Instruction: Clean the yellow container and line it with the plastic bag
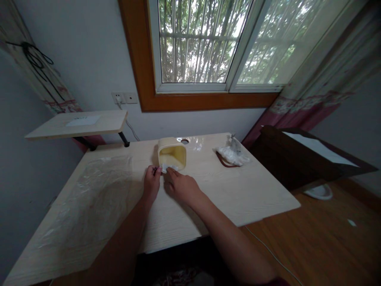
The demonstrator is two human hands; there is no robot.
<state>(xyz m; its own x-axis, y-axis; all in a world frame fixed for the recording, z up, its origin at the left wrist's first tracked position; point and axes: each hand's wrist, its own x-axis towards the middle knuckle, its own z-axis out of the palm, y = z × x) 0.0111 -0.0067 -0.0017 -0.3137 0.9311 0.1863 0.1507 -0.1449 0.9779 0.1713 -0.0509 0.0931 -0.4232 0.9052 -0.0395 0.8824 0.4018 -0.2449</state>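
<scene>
A cream plastic tissue box (172, 155) lies on a pale wood-grain desk (241, 190), its open end facing me. A white tissue (168, 168) sticks out at the lower lip of that opening. My left hand (151, 183) pinches the tissue's left side, and my right hand (181, 186) has its fingertips closed on the tissue from the right. Both hands are against the front of the box. The inside of the box is hidden from this angle.
To the right on the desk lies a white plastic bundle (232, 155) with a brown strap. A clear plastic sheet (89, 202) covers the desk's left part. A raised wooden shelf (79, 125) stands behind it, and a dark wooden box (297, 155) stands beyond the desk's right edge.
</scene>
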